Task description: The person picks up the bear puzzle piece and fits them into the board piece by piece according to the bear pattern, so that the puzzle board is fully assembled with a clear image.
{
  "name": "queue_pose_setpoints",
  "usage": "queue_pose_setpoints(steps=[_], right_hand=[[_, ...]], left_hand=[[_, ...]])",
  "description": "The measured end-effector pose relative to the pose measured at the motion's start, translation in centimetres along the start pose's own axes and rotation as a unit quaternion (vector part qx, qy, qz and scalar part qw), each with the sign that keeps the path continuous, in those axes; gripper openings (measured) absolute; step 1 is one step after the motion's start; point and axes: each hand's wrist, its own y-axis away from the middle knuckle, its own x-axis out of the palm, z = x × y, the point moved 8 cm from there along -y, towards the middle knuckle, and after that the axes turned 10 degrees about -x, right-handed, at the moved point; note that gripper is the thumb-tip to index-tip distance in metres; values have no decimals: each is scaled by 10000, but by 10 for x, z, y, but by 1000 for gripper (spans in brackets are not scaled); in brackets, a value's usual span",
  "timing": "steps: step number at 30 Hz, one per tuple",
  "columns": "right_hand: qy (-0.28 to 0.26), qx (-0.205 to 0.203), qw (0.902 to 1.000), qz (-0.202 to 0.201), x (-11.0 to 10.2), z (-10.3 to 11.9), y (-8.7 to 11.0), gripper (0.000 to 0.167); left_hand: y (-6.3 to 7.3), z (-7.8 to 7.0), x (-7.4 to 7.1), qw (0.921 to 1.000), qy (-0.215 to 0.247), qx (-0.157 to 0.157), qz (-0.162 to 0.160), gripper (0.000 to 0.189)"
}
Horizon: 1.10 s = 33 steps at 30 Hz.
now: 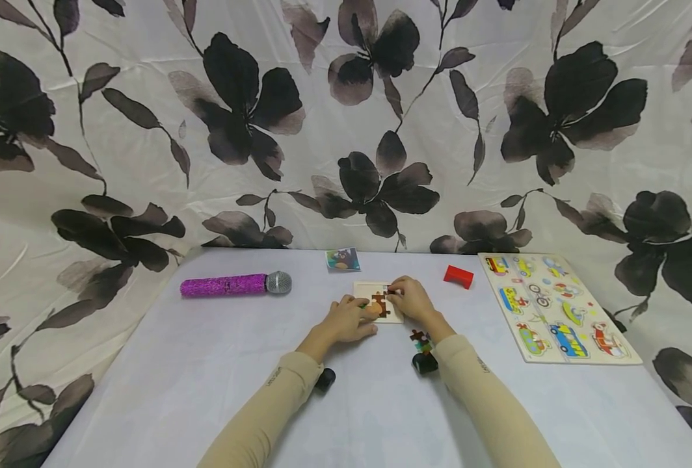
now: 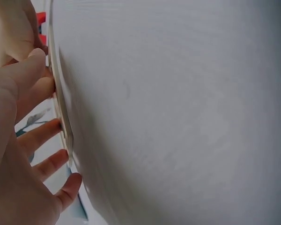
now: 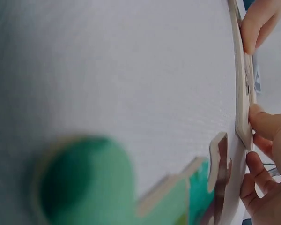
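On the white table lies a small wooden jigsaw board [image 1: 395, 315], with brown and orange pieces set in its tray. My left hand [image 1: 346, 320] rests at its left side, fingers spread onto the edge and surface. At its upper right corner, my right hand [image 1: 413, 299] pinches a small dark puzzle piece [image 1: 389, 290] against the tray. In the right wrist view the right thumb [image 3: 262, 119] presses at the board's rim. Loose brown and green puzzle pieces [image 1: 421, 340] lie below the right hand, large and blurred in the right wrist view.
A purple glittery microphone [image 1: 226, 286] lies at left. Behind the board is a small picture card [image 1: 343, 260], and a red block [image 1: 458, 277] sits right of it. A vehicle puzzle board [image 1: 547, 309] fills the right side. Dark rounded objects [image 1: 325, 379] show beside both sleeves.
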Motion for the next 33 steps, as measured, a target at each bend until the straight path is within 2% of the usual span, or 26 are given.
queue_pose_setpoints(steps=[3, 11, 18, 24, 25, 33], right_hand=[[25, 57, 9999, 90, -1, 0, 1, 25], [262, -179, 9993, 173, -7, 4, 8, 21], [-131, -251, 9989, 378, -13, 5, 14, 18], [-562, 174, 9970, 509, -27, -9, 31, 23], [-606, 248, 9964, 547, -29, -11, 35, 25], [-840, 525, 9903, 975, -47, -26, 69, 33]], left_hand=[[-1, 0, 0, 10000, 74, -4, 28, 39], [-1, 1, 3, 9999, 117, 81, -4, 41], [0, 2, 3, 9999, 26, 75, -138, 42], [2, 1, 1, 9996, 92, 68, -245, 43], [0, 3, 5, 9993, 78, 154, -331, 44], [8, 0, 1, 9996, 231, 72, -145, 45]])
